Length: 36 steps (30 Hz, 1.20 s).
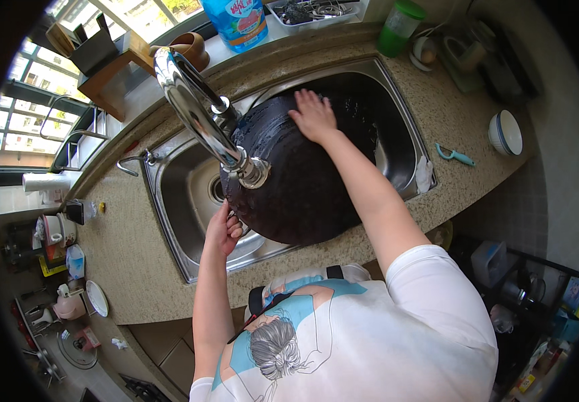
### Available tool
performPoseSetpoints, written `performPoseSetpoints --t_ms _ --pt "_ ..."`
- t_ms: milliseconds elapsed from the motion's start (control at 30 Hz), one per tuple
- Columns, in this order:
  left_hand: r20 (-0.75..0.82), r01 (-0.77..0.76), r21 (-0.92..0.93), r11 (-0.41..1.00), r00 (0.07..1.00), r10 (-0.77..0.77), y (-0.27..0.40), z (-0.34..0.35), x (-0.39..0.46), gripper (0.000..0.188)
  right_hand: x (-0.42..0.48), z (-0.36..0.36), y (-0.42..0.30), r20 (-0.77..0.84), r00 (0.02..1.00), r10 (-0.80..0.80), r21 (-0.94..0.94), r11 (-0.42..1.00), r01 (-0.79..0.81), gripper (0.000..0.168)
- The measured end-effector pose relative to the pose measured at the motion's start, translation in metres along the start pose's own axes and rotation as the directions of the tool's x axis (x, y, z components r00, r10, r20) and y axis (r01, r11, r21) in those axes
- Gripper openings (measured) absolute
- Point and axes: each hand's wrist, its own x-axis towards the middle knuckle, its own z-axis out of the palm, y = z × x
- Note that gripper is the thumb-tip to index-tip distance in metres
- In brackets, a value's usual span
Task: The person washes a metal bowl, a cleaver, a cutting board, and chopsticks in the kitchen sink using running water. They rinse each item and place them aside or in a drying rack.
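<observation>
A large dark wok point(299, 196) lies tilted over the double-bowl stainless steel sink, its broad rounded face turned up and wet with shiny streaks. My left hand point(224, 228) is closed around a loop handle at the wok's left edge. Flat on the wok's far part rests my right hand point(314, 115), fingers slightly spread, holding nothing. The chrome faucet point(189, 105) arches above, its spout end over the wok's left side. In the left sink bowl point(183, 196) a drain point(216, 190) shows partly, and the wok covers much of the right bowl.
A blue detergent bag point(239, 25) and a tray of scrubbers point(314, 11) stand on the sill. Right of the sink are a green-lidded container point(400, 29), a peeler point(454, 155) and a bowl point(505, 133). A white cloth point(424, 174) lies on the sink's right rim.
</observation>
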Motion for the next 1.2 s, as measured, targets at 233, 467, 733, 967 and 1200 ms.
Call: performPoseSetpoints --t_ms 233,467,733,967,1200 --pt "0.039 0.035 -0.049 0.998 0.999 -0.033 -0.002 -0.002 0.003 0.022 -0.104 -0.023 0.078 -0.019 0.906 0.422 -0.021 0.906 -0.422 0.065" --pt "0.001 0.034 -0.053 0.998 0.999 -0.034 -0.003 -0.008 0.01 0.024 -0.182 -0.025 -0.099 -0.067 0.93 -0.362 0.247 0.897 0.366 0.064" --pt "0.033 0.016 -0.04 0.999 0.999 -0.015 -0.002 -0.013 0.011 0.024 -0.08 -0.036 -0.024 0.043 0.993 -0.108 -0.046 0.993 0.11 0.055" --pt "0.064 0.006 -0.061 0.998 0.998 -0.002 -0.005 -0.012 0.014 0.022 -0.13 -0.026 0.1 -0.023 0.91 0.414 -0.066 0.908 -0.414 0.064" --pt "0.037 0.023 -0.013 1.0 0.999 -0.022 -0.003 -0.009 0.012 0.024 -0.2 -0.022 -0.091 -0.091 0.932 -0.35 0.294 0.885 0.361 0.062"
